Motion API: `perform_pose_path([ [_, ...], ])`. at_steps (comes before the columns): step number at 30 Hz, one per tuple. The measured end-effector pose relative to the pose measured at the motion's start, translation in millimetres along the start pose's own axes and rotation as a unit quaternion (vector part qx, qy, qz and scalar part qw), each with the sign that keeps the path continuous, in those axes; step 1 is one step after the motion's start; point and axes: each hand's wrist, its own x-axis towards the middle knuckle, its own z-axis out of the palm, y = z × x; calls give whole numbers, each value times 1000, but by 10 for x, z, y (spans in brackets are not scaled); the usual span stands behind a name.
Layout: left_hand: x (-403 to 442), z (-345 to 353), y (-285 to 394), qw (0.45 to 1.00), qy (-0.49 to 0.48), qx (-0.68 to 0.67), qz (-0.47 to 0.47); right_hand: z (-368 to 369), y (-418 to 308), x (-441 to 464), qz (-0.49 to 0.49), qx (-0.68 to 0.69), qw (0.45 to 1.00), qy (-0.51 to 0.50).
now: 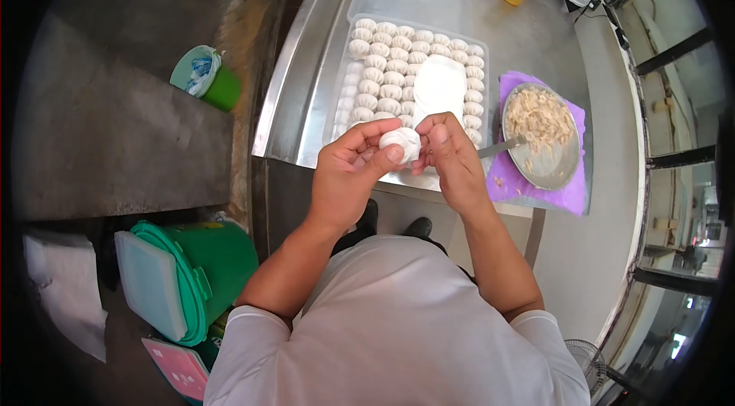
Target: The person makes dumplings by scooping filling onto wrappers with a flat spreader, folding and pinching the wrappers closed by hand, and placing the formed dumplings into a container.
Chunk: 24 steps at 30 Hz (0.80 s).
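Bun (pixel 401 146) between two hands

I'm watching the left hand (pixel 344 169) holding the bun between thumb and fingers. The right hand (pixel 457 161) is curling in at the bun's other side; whether it's pinching too, I can't tell. Just beyond the grip, pleated buns (pixel 390 77) are sitting in rows in a tray (pixel 343 96), a white sheet (pixel 440 92) covering some. Right of the grip, a pan (pixel 555 165) is holding filling (pixel 540 115) and resting on purple cloth (pixel 573 195), a utensil (pixel 498 148) sticking out toward the right hand.
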Motion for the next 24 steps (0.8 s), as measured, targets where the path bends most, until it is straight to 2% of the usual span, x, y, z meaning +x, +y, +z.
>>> perform_pose_path([
  [2, 13, -42, -20, 999, 7, -35, -35, 2, 19, -33, -39, -88, 995, 15],
  [3, 9, -37, -10, 999, 6, -36, -35, 3, 37, -47, -39, -89, 995, 17],
  [5, -4, -18, 14, 998, -10, -35, -54, 5, 82, -70, -77, -218, 973, 3],
  [6, -14, -20, 8, 998, -12, -35, -55, 6, 91, -70, -76, -218, 973, 5],
  [8, -38, -28, -3, 997, -14, 35, -66, 14, 104, -58, -88, -290, 953, 20],
  [15, -82, -94, -26, 999, -19, 6, -29, 143, 124, -50, -102, -276, 955, 26],
  [18, -70, -131, 5, 999, -8, 42, -19, 163, 153, 3, -97, -289, 952, 25],
  [20, -45, -147, 60, 999, 5, 23, -22, 184, 170, 61, -47, -212, 976, 32],
  [24, 69, -212, 146, 999, 3, 47, 5, 296, 75, 229, -23, -132, 991, 21],
])
